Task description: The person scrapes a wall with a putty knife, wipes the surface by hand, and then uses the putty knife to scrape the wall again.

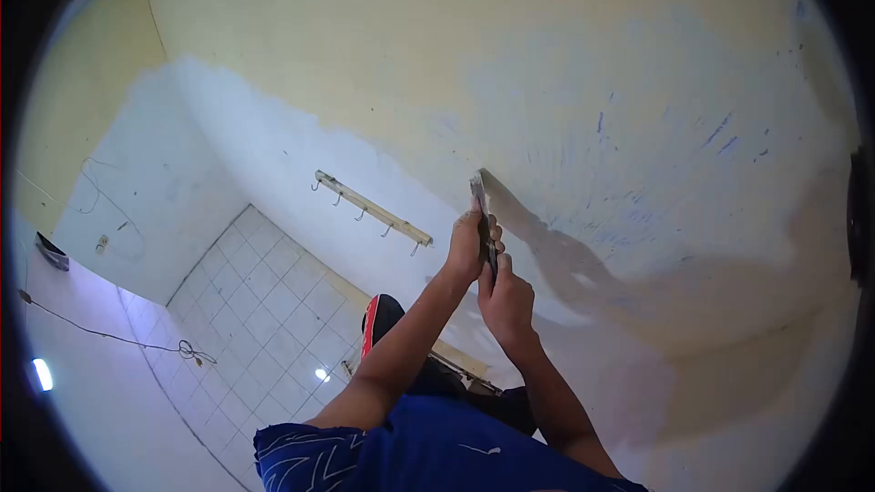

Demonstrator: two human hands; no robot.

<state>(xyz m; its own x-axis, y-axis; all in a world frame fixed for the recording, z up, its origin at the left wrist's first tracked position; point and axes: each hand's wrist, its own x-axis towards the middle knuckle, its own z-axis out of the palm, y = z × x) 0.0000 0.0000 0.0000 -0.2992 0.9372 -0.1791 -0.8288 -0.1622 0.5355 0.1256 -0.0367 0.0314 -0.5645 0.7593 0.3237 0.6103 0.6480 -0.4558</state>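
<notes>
Both of my hands are wrapped round one scraper, a flat tool smeared with whitish material and with a dark handle. My left hand is closed higher up, near the blade. Lower down, my right hand is closed round the handle end. The scraper's tip is at the wall, apparently touching it. Around it the wall is cream above, with pale white patches and blue-grey streaks to the right. Shadows of my arms and the tool fall on the wall to the right.
A wooden rail with several metal hooks is fixed to the wall on the left. Below lies a tiled floor. A dark shoe with a red side shows beneath my left arm. A cord hangs at the far left.
</notes>
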